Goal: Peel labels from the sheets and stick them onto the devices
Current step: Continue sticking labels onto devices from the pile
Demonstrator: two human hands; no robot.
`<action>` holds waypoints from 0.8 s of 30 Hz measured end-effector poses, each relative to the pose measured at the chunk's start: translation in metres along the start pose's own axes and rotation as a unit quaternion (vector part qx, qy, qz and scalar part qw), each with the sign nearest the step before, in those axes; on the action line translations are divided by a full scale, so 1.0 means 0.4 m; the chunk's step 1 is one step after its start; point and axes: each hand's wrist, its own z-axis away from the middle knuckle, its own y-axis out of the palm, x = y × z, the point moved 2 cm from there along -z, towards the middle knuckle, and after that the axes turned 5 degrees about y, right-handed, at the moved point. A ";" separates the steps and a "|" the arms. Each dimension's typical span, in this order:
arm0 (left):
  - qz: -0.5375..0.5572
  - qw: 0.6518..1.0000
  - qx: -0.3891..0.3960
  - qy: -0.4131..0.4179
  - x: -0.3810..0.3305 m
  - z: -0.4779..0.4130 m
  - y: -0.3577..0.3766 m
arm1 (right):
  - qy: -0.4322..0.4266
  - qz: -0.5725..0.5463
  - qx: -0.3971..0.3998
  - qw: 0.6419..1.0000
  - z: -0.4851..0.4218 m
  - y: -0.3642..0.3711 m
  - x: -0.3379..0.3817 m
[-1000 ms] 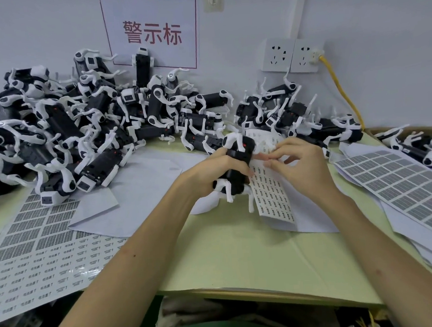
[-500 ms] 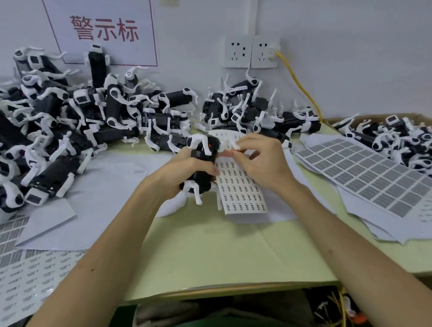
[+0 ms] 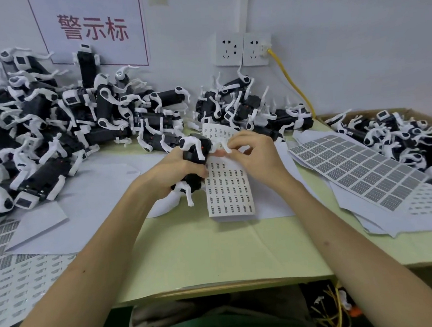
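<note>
Labelling, mid-run: left hand (image 3: 177,172) grips one device (image 3: 196,153) over the part-used label sheet (image 3: 229,193) on the counter (image 3: 215,259), right hand (image 3: 256,154) pinching at its upper end, probably seating a label; heaped devices (image 3: 44,138) behind, finished or pending indistinguishable.

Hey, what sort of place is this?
Probably a factory labelling bench: a heap of identical black-and-white devices along the wall, label sheets spread on the table, and another device gripped in the left hand.
</note>
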 end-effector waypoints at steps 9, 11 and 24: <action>0.001 1.000 0.006 -0.003 -0.005 0.000 0.001 | 0.014 -0.034 -0.022 0.999 0.003 -0.009 0.014; 0.016 1.000 -0.006 0.002 -0.011 0.004 0.003 | 0.011 -0.055 -0.013 0.998 0.006 -0.012 0.019; 0.070 0.996 -0.046 -0.005 -0.008 0.005 -0.015 | -0.004 -0.038 -0.025 0.999 0.005 -0.006 0.024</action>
